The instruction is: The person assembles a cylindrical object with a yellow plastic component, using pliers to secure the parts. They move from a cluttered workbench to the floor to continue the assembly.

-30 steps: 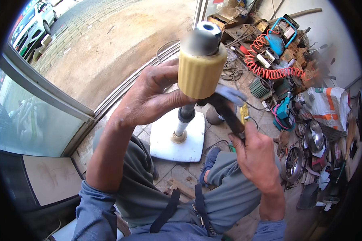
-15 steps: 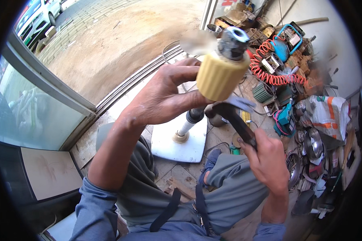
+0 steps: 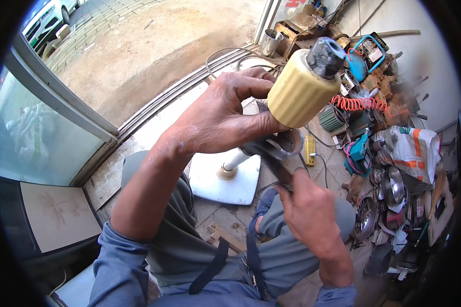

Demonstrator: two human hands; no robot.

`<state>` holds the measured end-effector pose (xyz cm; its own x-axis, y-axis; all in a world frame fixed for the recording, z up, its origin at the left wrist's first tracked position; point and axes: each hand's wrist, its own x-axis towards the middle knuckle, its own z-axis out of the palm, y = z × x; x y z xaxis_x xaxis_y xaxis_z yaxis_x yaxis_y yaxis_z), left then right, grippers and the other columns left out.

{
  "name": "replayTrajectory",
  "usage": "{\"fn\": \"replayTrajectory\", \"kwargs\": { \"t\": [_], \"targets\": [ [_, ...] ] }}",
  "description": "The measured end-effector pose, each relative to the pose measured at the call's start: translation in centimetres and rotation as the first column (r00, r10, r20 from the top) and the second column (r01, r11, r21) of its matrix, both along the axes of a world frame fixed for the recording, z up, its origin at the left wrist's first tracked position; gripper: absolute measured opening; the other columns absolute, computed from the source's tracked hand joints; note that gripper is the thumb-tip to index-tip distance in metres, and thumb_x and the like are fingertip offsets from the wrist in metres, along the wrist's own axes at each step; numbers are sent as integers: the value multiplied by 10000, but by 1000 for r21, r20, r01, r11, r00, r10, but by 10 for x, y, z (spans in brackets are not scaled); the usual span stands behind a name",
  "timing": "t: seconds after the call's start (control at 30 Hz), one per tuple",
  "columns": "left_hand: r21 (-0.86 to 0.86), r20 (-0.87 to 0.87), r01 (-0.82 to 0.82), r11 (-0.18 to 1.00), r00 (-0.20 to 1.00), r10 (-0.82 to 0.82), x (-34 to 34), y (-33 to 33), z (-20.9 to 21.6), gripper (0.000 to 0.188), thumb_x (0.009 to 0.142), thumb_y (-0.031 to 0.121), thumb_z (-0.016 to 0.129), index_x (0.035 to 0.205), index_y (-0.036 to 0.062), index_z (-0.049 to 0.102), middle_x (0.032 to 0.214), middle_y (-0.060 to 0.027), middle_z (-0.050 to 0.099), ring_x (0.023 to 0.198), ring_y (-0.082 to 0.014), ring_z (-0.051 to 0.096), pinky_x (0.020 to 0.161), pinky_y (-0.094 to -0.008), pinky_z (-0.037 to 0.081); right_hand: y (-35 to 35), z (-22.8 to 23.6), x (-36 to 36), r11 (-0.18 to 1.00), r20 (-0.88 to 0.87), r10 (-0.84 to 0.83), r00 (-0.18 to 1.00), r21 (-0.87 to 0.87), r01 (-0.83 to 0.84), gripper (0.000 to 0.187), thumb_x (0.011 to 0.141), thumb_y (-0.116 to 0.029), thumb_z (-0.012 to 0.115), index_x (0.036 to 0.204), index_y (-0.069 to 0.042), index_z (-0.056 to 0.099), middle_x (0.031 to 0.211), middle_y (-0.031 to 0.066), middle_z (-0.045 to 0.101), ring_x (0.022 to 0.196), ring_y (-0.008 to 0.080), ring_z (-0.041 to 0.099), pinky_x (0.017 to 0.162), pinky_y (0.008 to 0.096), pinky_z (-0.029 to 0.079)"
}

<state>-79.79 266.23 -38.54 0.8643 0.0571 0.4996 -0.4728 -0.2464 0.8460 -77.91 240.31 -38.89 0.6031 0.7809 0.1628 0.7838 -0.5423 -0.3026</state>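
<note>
My left hand (image 3: 210,115) is wrapped round a cream ribbed cylinder (image 3: 299,94), its thumb and fingers pressed to the sides. From the cylinder's upper end sticks a dark, rough stub (image 3: 325,57). My right hand (image 3: 310,210) grips a hammer (image 3: 279,171) by its dark handle. The hammer's head is smeared by motion and partly covered, just below my left thumb, so I cannot tell whether it touches anything. Underneath, a white pole (image 3: 234,159) rises from a white square base (image 3: 225,187) between my legs; its upper end is hidden behind my left hand and the hammer.
Tools and parts crowd the floor on the right: an orange coiled hose (image 3: 361,103), a teal power tool (image 3: 358,156), a white woven sack (image 3: 410,153) and metal bowl-like parts (image 3: 393,185). A yellow power strip (image 3: 310,150) lies nearer. To the left stands a framed glass door (image 3: 46,133).
My right hand has swung the hammer left and down, bringing its head below my left hand. The cream cylinder, still in my left hand, has shifted a little to the right and tilted.
</note>
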Motion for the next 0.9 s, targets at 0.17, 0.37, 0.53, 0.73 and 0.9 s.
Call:
{"fn": "replayTrajectory", "kwargs": {
  "t": [0.17,0.37,0.53,0.73,0.9],
  "targets": [
    [55,29,-19,998,999,17,3,-3,0,349,864,312,846,1098,61,783,973,-92,682,987,-207,608,881,-365,492,2,7,-1,999,-6,-30,1000,21,30,273,913,-204,746,911,-34,532,786,192,668,656,408,684,563,492,537],
    [106,-19,-29,994,999,31,1,0,3,357,890,256,837,1175,52,771,1175,-68,675,1070,-157,646,981,-365,525,9,10,3,997,4,-7,1000,-82,8,262,914,-201,741,923,-37,536,771,183,669,649,401,690,572,481,544],
    [69,-46,-12,998,999,15,1,2,3,360,883,269,842,1155,43,775,1141,-63,687,1102,-158,624,978,-375,522,11,8,1,994,10,-21,1000,-106,22,260,907,-191,745,914,-40,533,756,175,666,648,398,691,577,484,546],
    [23,-24,-21,1000,999,22,3,-2,-3,372,860,312,849,1125,60,784,1059,-98,704,1042,-197,631,939,-381,502,7,7,-1,994,-11,-25,1000,-104,23,268,904,-191,746,909,-31,530,763,168,666,643,404,685,572,489,544],
    [-22,-59,24,999,998,-25,4,0,1,386,860,327,846,1120,48,784,1049,-111,719,1023,-211,637,922,-391,501,-1,4,-3,999,-26,-33,999,-38,32,266,897,-175,755,912,-28,534,763,179,663,650,413,681,570,492,541]
  ]
}}
